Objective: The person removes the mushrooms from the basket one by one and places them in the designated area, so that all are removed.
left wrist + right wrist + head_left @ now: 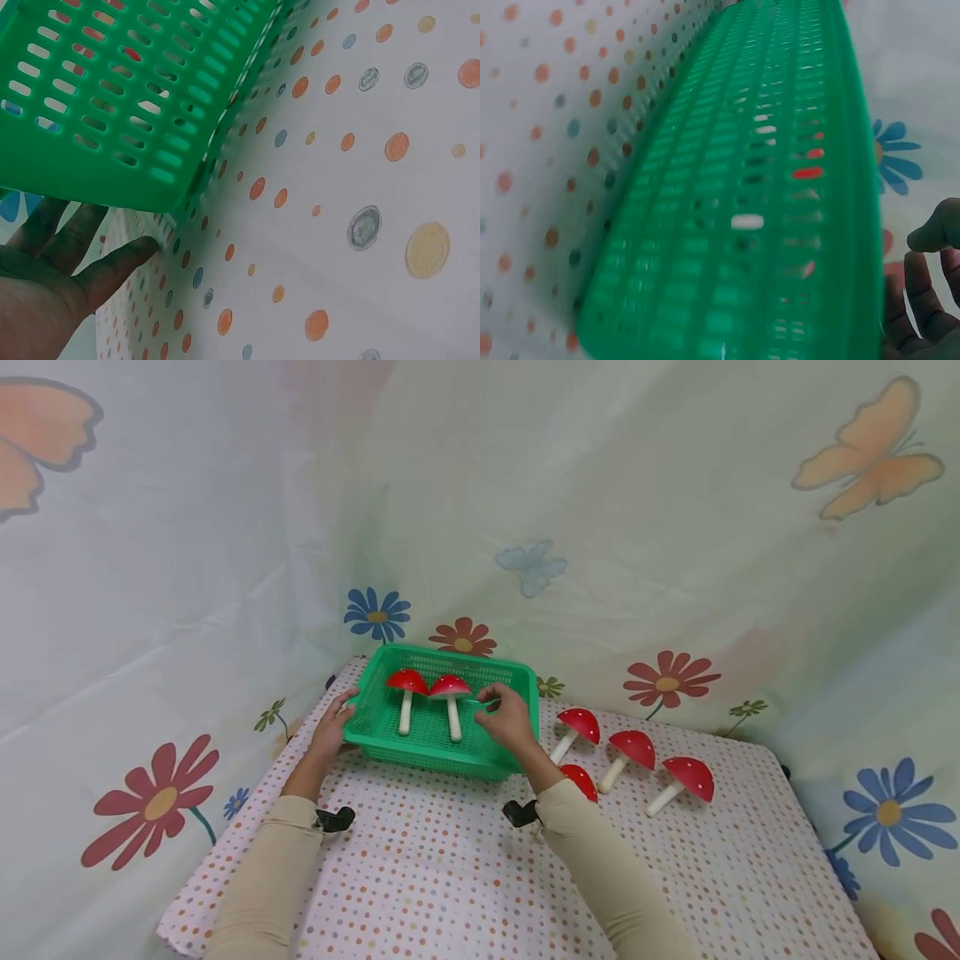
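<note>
A green plastic basket stands at the back of the table, with two toy mushrooms in it. The left one and the right one both have red, white-dotted caps and pale stems. My left hand is at the basket's left end, fingers extended beside its wall; the left wrist view shows the fingertips at the rim. Over the basket's right part hovers my right hand, fingers loosely bent, a gap between thumb and fingertips, holding nothing. In the right wrist view its fingers show past the rim.
Right of the basket, several more red-capped mushrooms lie on the dotted tablecloth. One of them is partly behind my right forearm. A hanging cloth printed with flowers and butterflies encloses the table at the back and sides.
</note>
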The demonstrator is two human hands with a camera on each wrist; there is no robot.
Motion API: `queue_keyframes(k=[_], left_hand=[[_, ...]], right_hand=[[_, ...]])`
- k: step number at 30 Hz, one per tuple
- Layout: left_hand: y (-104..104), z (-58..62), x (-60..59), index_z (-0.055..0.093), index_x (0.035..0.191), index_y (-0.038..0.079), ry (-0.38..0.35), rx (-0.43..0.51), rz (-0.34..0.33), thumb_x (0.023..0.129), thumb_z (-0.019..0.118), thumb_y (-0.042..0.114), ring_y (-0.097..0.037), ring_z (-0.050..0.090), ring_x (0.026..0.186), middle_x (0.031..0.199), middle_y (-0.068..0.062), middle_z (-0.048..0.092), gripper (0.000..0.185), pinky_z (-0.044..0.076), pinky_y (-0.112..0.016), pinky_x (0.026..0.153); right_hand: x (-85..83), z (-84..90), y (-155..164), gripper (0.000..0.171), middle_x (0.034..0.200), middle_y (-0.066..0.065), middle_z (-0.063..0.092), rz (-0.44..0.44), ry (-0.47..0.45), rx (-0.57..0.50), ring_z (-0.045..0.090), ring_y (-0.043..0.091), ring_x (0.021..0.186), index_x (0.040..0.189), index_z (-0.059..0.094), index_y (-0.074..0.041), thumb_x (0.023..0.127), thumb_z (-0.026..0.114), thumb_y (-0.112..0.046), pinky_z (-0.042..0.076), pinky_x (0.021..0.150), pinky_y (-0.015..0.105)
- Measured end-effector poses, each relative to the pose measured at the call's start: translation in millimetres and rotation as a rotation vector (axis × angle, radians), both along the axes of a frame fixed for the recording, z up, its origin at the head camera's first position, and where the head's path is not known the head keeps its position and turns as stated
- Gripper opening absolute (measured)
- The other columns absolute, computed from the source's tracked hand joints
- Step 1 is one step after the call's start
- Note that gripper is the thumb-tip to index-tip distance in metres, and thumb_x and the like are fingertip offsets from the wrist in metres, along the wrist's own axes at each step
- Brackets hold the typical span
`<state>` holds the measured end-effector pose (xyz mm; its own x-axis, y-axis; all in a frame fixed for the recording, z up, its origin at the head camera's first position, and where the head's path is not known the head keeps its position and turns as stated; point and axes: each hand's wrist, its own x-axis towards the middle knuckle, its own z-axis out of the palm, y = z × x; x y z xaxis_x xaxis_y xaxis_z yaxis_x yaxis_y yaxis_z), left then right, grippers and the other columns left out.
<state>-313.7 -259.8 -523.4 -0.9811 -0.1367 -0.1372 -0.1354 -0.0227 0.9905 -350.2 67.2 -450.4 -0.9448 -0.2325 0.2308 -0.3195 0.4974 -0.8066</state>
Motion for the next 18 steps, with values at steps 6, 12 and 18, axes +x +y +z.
queue_keyframes(k=[6, 12, 18], left_hand=[[0.0, 4.0, 0.2, 0.032, 0.154, 0.031, -0.014, 0.002, -0.006, 0.108, 0.036, 0.034, -0.039, 0.025, 0.146, 0.166, -0.004, 0.013, 0.046, 0.03, -0.062, 0.109], [-6.3, 2.3, -0.3, 0.031, 0.155, 0.026, 0.0, -0.004, 0.004, 0.108, 0.035, 0.03, -0.041, 0.024, 0.146, 0.166, -0.006, 0.011, 0.047, 0.03, -0.062, 0.109], [-5.3, -2.3, -4.3, 0.037, 0.151, 0.031, 0.011, -0.03, 0.003, 0.106, 0.042, 0.036, -0.037, 0.025, 0.147, 0.166, -0.001, 0.013, 0.045, 0.03, -0.058, 0.112]], right_hand=[[-25.7, -10.2, -33.9, 0.02, 0.113, 0.016, 0.063, -0.089, -0.069, -0.095, 0.062, 0.03, 0.096, 0.11, 0.063, -0.003, 0.09, 0.068, -0.004, 0.054, 0.081, 0.042], [-48.9, -29.8, -55.6, 0.025, 0.116, 0.02, 0.063, -0.204, -0.094, -0.281, 0.061, 0.036, 0.106, 0.114, 0.065, 0.001, 0.089, 0.069, -0.002, 0.054, 0.085, 0.045], [-63.8, -45.3, -56.8, 0.035, 0.128, 0.018, 0.06, -0.32, -0.189, -0.258, 0.056, 0.034, 0.119, 0.122, 0.066, -0.005, 0.088, 0.071, -0.001, 0.053, 0.089, 0.048]])
